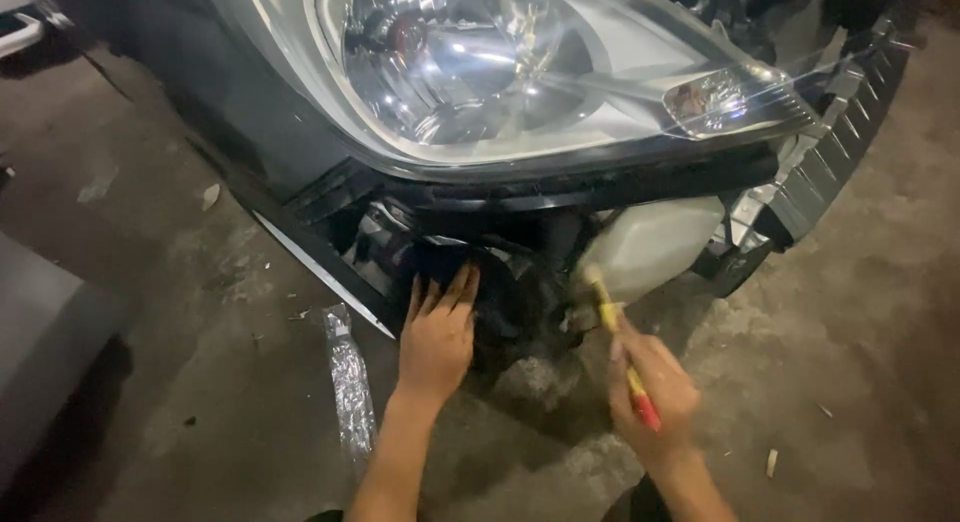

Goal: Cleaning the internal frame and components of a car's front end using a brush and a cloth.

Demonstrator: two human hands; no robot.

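Observation:
A car's front corner fills the top of the view, with a large clear headlight (480, 72) above an opening where the bumper is off. My left hand (437, 332) lies flat with fingers together against a dark part inside that opening. My right hand (652, 392) grips a screwdriver with a yellow and red handle (622, 347), its tip pointing up toward a white plastic reservoir (650, 247) under the headlight. The tip itself is blurred and hard to make out.
A crumpled clear plastic wrapper (350, 382) lies on the concrete floor (200, 362) left of my left arm. A dark panel edge (320, 272) slants down beside it. A grey object (40, 332) sits at the far left. Ribbed bracket (830, 152) at right.

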